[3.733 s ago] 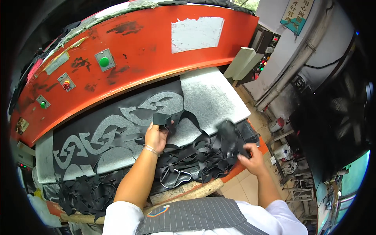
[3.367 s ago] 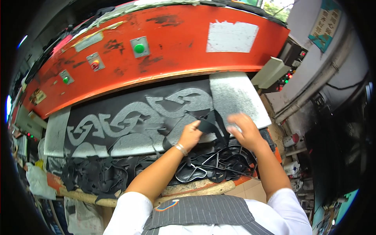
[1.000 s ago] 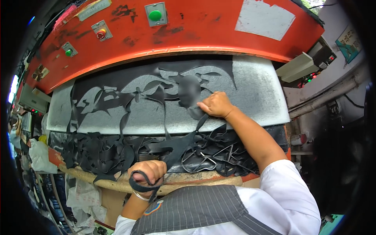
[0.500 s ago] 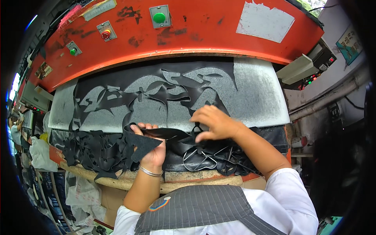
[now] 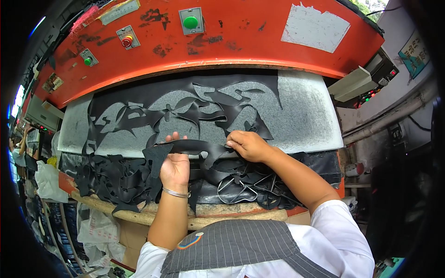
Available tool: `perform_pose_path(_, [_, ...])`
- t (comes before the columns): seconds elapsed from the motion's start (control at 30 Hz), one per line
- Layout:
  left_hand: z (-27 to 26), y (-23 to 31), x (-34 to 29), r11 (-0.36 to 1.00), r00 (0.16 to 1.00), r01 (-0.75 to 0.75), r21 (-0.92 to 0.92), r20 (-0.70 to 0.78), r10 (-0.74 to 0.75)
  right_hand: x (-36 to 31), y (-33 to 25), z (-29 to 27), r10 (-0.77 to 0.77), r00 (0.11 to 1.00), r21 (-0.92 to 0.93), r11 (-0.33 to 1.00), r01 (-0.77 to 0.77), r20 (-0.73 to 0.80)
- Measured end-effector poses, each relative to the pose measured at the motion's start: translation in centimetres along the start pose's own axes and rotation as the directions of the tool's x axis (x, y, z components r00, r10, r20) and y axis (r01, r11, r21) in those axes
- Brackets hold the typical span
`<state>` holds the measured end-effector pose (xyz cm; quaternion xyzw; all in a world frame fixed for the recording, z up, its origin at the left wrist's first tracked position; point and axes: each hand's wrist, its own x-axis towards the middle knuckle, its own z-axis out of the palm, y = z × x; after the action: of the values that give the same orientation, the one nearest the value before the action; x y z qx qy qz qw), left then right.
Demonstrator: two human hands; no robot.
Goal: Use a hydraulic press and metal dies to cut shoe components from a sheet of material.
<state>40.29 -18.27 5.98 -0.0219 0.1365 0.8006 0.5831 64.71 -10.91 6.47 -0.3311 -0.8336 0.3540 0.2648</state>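
Observation:
Across my left hand (image 5: 175, 169), palm up, lies a dark leather scrap (image 5: 192, 146). Its fingertips show above the strip; the thumb is hidden. Another part of the dark material (image 5: 156, 160), matt side showing, hangs beside that hand. My right hand (image 5: 248, 146) pinches the strip's right end between thumb and fingers. Behind both hands, a black leather sheet (image 5: 139, 90) with curved cut-outs lies on the pale, worn cutting board (image 5: 308, 116). Part of the sheet's near edge is hidden behind my hands.
A heap of black offcuts (image 5: 118, 178) sits along the near left edge. Metal cutting dies (image 5: 236, 191) lie below my right hand, among more scraps. A red machine beam (image 5: 241, 41) with a green button (image 5: 190, 22) spans the far side. A wooden rail (image 5: 222, 213) runs in front.
My right hand has closed on the strip's right end; its fingers were spread before. The strip is now stretched between my hands. The scrap at my left hand has swung left, uncovering the palm.

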Motion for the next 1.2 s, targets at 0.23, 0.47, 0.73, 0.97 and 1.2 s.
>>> perform_pose_path(0.23, [-1.5,3.1,1.1,1.000,0.991,-0.012,-0.027,-0.132,0.008,-0.2,1.3,1.1,-0.131,0.990,-0.311,0.940,0.140,0.049])
perform_pose_path(0.47, [-0.5,4.3,-0.2,0.995,0.974,-0.072,0.063,-0.210,0.084,-0.4,1.1,0.7,-0.172,0.984,-0.354,0.919,0.174,0.039])
perform_pose_path(0.73, [-1.2,5.4,-1.7,0.918,0.932,-0.031,0.396,-0.321,0.170,0.0,1.3,1.3,-0.174,0.984,-0.347,0.921,0.179,0.045])
perform_pose_path(0.97, [5.4,9.0,-7.0,-0.278,0.773,0.348,0.895,-0.442,-0.454,0.1,1.4,-0.6,-0.033,0.985,-0.165,0.984,0.061,0.168])
perform_pose_path(1.2, [4.0,-3.4,-2.3,-0.739,0.856,-0.515,0.434,0.224,-0.466,0.9,0.3,-0.1,-0.126,0.992,-0.312,0.942,0.126,0.021])
